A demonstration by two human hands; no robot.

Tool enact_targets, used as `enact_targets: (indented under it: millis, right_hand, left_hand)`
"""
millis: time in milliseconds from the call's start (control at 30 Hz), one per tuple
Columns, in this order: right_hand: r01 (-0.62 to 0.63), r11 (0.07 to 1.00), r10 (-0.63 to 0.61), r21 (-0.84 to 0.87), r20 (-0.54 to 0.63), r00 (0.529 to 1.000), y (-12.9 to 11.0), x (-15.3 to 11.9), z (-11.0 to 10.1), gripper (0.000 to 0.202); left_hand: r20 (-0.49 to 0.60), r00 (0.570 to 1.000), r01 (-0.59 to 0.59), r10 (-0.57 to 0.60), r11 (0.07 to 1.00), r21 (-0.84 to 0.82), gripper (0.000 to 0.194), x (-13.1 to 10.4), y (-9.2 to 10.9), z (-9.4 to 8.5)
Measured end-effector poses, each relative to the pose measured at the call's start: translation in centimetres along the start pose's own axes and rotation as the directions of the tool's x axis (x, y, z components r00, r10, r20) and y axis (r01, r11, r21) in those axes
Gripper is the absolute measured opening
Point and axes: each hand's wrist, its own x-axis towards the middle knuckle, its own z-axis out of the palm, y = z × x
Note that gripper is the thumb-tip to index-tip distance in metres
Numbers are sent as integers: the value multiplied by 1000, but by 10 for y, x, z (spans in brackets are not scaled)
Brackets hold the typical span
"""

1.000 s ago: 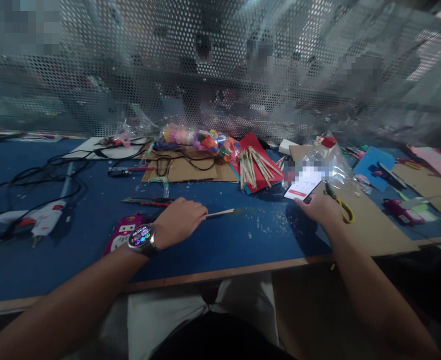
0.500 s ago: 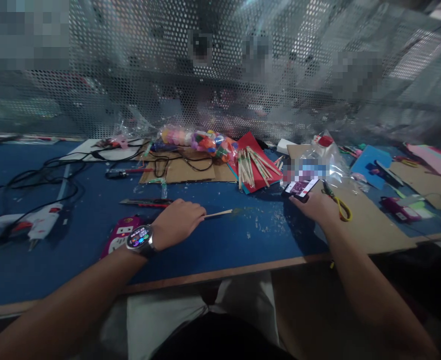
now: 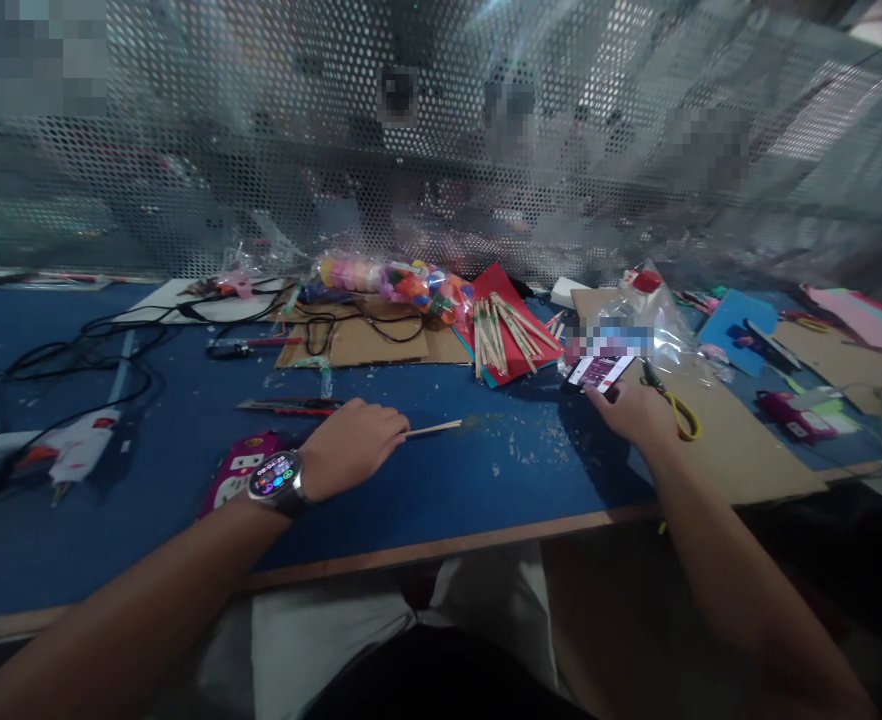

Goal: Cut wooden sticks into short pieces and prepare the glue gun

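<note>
Thin wooden sticks (image 3: 435,429) poke out to the right from my left hand (image 3: 355,445), whose fingers are closed on them low over the blue table. A smartwatch is on that wrist. At the right, my right hand (image 3: 628,408) is at the lower edge of a phone (image 3: 598,371) with a lit screen; the thumb lies on the phone and the other fingers are mostly hidden. Several wrapped sticks (image 3: 490,335) rest on red paper (image 3: 497,282) beyond the hands. A red cutter (image 3: 291,406) lies just behind my left hand.
A white glue gun (image 3: 85,445) with black cables is at the left. Near my left wrist sits a purple box (image 3: 242,465). Bagged pom-poms (image 3: 418,285) lie at the back. Yellow-handled scissors (image 3: 685,415) rest on cardboard (image 3: 741,450) at the right. Part of another person's hand shows at the right edge.
My right thumb has shifted onto the phone's screen. My left hand and the sticks keep their place; the whole view has moved slightly.
</note>
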Motion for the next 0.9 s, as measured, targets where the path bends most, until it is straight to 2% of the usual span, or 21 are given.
enact_targets:
  millis: [167,400,700,900]
  right_hand:
    - [16,1000,-14,19,-63,998,-1,1,-2,78]
    - [54,998,-50,38,-112,992,0,0,-3,58]
    - [-14,993,38,114,-215,976,-4,2,-5,64]
    - [25,988,15,151,-257,966,-5,7,-8,62]
  left_hand:
    - [2,1000,0,0,1000,-6,21,0,0,-1]
    - [-5,1000,3,-3,1000,-18,21,-1,0,0]
    - [-3,1000,-1,1,1000,-13,19,-1,0,2]
    - [15,1000,-6,6,1000,-14,21,-1,1,3]
